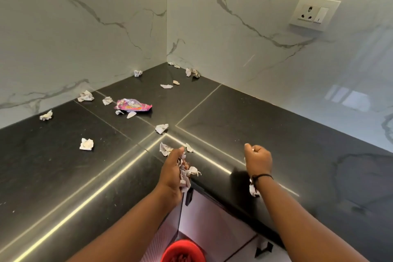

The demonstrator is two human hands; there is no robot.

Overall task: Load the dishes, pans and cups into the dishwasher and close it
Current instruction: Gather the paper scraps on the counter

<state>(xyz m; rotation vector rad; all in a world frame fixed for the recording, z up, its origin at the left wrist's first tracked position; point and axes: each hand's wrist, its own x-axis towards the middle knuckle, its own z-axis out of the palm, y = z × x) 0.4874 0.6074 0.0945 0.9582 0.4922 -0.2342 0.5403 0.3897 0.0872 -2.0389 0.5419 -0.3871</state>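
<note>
**Paper scraps in hand at the counter corner**

Head view: we look down on a dark stone counter (244,117) that wraps an inside corner under marbled white wall panels (95,34). Our left hand (173,171) is held at the counter's front edge, fingers curled round a bunch of crumpled paper scraps (187,173), some of which stick out past the fingertips. Our right hand (258,158) is up over the counter to the right, fingers folded into a loose fist; a bit of white shows at the fingertips, but we cannot tell whether it pinches a scrap. A dark thread band (262,176) circles that wrist, and a small paper piece (253,189) shows just beside the forearm.

More crumpled paper lies scattered across the counter: one wad (86,144) to the left, one (161,128) near the middle seam, several along the foot of the walls. A pink snack wrapper (133,105) lies flat among them, well apart from both hands.

A white socket plate (314,13) sits on the right wall. Below the counter edge we see pale cabinet fronts (204,215) and, at the bottom, a red bin (182,251). We see no dishes, pans, cups or dishwasher here.
</note>
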